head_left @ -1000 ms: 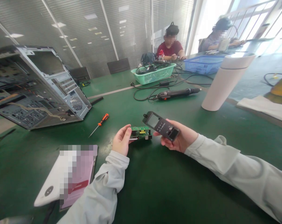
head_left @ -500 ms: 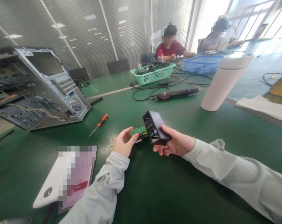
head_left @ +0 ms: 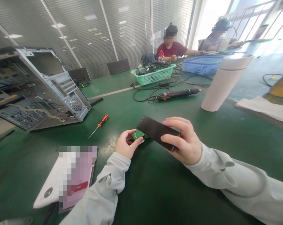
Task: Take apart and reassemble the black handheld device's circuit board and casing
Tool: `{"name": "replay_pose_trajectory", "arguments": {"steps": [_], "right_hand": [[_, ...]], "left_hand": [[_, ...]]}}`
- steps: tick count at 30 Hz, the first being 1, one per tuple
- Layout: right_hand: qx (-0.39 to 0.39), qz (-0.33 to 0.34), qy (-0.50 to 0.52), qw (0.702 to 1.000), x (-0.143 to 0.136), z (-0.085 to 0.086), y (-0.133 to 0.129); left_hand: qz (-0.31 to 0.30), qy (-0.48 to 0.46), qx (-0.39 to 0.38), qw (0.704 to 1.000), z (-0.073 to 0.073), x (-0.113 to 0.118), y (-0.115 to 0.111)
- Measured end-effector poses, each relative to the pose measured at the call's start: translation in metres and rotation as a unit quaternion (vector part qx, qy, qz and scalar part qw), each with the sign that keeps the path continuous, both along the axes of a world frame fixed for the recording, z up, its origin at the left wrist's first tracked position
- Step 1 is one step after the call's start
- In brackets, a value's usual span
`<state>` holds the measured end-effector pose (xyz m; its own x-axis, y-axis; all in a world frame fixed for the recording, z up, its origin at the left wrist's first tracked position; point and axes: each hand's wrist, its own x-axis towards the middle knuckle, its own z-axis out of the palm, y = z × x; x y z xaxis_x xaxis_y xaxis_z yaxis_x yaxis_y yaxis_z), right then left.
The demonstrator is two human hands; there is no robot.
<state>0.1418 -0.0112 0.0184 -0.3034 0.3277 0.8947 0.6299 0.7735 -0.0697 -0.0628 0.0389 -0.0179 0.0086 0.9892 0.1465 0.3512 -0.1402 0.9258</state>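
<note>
My left hand (head_left: 128, 144) pinches a green circuit board (head_left: 138, 134) between thumb and fingers, just above the green table. Wrapped around a black rectangular housing (head_left: 155, 131) is my right hand (head_left: 185, 140), with fingers on its upper face. The housing's left end overlaps the right part of the board in my view and hides it. Whether the board sits inside the housing or only behind it, I cannot tell.
An orange-handled screwdriver (head_left: 99, 125) lies to the left, near an open computer case (head_left: 68, 90). Beyond are a black electric screwdriver (head_left: 176, 94), a green basket (head_left: 155, 76) of cables, a blue basket (head_left: 199, 67) and a pale tumbler (head_left: 222, 86). Two people sit at the far side.
My right hand has turned the housing over, so its smooth broad face shows instead of its open end. The left hand and board have shifted slightly. A person's arm at the back has reached to the right.
</note>
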Motion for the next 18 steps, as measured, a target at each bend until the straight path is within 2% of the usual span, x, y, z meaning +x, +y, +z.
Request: {"name": "replay_pose_trajectory", "arguments": {"steps": [3,6,8,10,12,14,16,18], "right_hand": [[0.075,-0.012,-0.027,0.997,-0.002,0.0,-0.003],[0.09,-0.009,-0.047,0.995,-0.003,0.0,-0.004],[0.038,0.008,-0.023,0.999,-0.003,0.0,-0.004],[-0.059,0.008,0.029,0.998,-0.002,0.0,-0.002],[-0.168,-0.014,0.102,0.98,0.0,-0.002,0.001],[-0.291,-0.028,0.195,0.936,0.006,-0.004,0.003],[-0.45,0.006,0.273,0.85,0.019,-0.007,0.001],[-0.561,0.017,0.302,0.771,0.044,-0.014,-0.01]], "left_hand": [[-0.021,0.043,0.012,0.999,-0.001,-0.003,0.003],[-0.028,0.063,0.022,0.997,0.002,-0.006,0.005],[-0.03,0.082,0.019,0.996,0.005,-0.005,0.004],[-0.026,0.112,0.02,0.993,0.007,-0.004,0.001],[-0.015,0.136,0.037,0.99,0.006,-0.002,-0.001],[-0.012,0.135,0.046,0.99,0.004,-0.001,-0.003],[-0.014,0.135,0.046,0.99,0.0,-0.002,-0.003],[-0.018,0.14,0.045,0.989,-0.002,-0.003,-0.002]]}}
